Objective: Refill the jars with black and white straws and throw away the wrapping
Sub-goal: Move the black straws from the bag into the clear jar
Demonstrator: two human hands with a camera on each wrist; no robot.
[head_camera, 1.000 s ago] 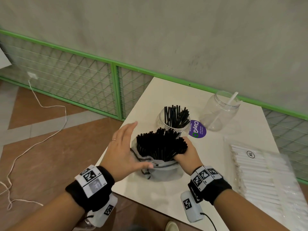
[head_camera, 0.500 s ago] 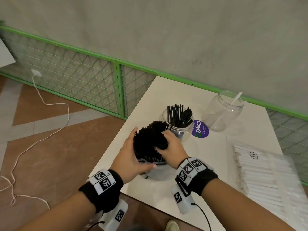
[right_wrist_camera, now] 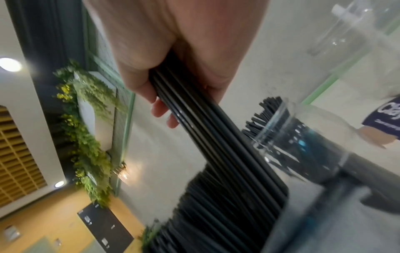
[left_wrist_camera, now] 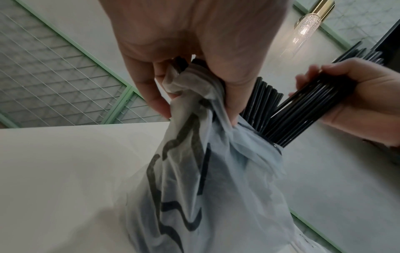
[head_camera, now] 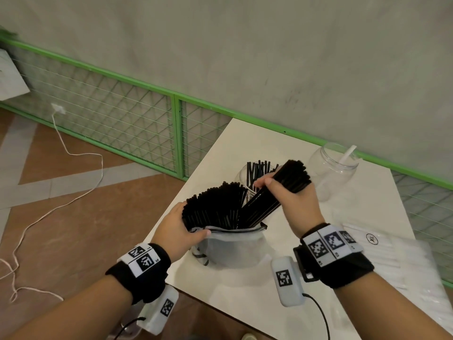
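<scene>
Since a second ago, a bundle of black straws (head_camera: 277, 192) is lifted partway out of the wrapping (head_camera: 232, 246) by the right hand (head_camera: 291, 200), whose grip is closed around it. Wrapping and remaining straws are held by the left hand (head_camera: 175, 229) on the surface (head_camera: 294, 241), near the jar (head_camera: 255, 175).

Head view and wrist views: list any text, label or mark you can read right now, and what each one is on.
"XL": round mark on the pack of white straws.
"Cla...", cut off: purple sticker on the table.
Black print on the straw bag: not readable.
Wrist bands: square code patterns, no words.
</scene>
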